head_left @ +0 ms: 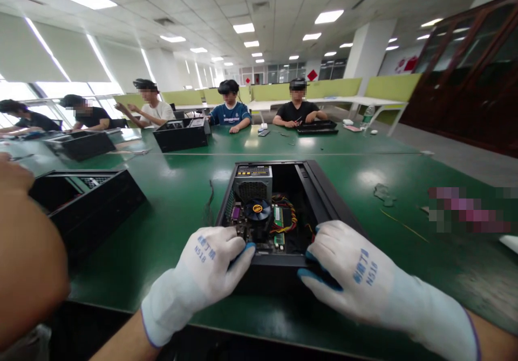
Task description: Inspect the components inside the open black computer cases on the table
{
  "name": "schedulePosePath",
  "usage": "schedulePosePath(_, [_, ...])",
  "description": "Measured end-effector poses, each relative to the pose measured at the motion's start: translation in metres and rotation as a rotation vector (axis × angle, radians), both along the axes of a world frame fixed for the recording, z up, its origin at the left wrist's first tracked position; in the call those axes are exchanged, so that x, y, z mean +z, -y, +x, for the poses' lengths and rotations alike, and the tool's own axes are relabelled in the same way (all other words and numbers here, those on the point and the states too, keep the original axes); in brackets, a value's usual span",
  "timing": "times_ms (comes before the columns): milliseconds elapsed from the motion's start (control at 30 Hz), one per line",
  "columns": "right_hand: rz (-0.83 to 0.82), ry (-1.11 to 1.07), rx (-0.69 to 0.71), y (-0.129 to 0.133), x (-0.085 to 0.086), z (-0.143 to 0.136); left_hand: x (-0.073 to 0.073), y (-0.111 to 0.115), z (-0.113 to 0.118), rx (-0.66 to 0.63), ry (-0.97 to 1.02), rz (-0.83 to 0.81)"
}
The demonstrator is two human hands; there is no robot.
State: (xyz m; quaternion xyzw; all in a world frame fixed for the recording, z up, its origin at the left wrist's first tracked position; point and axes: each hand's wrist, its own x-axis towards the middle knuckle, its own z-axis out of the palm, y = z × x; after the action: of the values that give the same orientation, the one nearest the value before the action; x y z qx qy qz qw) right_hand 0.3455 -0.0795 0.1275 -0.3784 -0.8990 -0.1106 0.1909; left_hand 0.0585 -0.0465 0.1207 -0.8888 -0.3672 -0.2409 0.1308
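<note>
An open black computer case (329, 199) lies on the green table in front of me. Inside it I see a power supply (254, 184), a cooling fan (258, 210) with an orange centre, a green memory stick (278, 216) and coloured cables (292, 215). My left hand (210, 264), in a white glove with blue fingertips, is closed on the case's near left corner. On the near right edge, my gloved right hand (343, 266) grips the case, fingers over the rim and thumb against the front. Its fingertips are partly hidden.
Another open case (93, 215) stands to the left, beside a neighbour's arm (32, 258). Across the green table (182, 188), several people sit with cases (182, 134) and panels (318, 128). A yellow cable tie (404, 225) and crumpled plastic (384, 193) lie right.
</note>
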Motion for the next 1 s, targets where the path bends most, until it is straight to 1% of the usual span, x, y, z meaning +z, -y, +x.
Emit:
schedulePosePath(233, [0.011,-0.048,0.03,0.018,0.002,0.005,0.001,0.022,0.005,-0.019,-0.017,-0.018])
schedulePosePath(400, [0.052,-0.101,0.058,0.031,0.002,0.009,0.003,0.036,0.007,0.007,-0.003,-0.044])
schedulePosePath(567, [0.082,-0.091,0.062,0.034,0.005,0.008,0.003,0.04,0.008,0.019,-0.009,-0.064])
schedulePosePath(700, [0.061,-0.105,0.065,0.033,0.015,0.006,0.003,0.041,0.009,0.022,-0.006,-0.078])
schedulePosePath(767, [0.005,-0.084,0.077,0.029,0.024,0.005,0.002,0.041,0.009,0.014,-0.008,-0.071])
schedulePosePath(833, [-0.101,-0.012,0.089,0.021,0.034,0.003,0.002,0.041,0.009,0.014,-0.009,-0.062])
schedulePosePath(933, [-0.24,0.131,0.078,-0.002,0.045,-0.002,0.001,0.04,0.01,0.026,0.016,-0.044])
schedulePosePath(1000, [-0.25,0.223,0.054,-0.023,0.047,-0.008,0.002,0.04,0.011,0.027,0.042,-0.029])
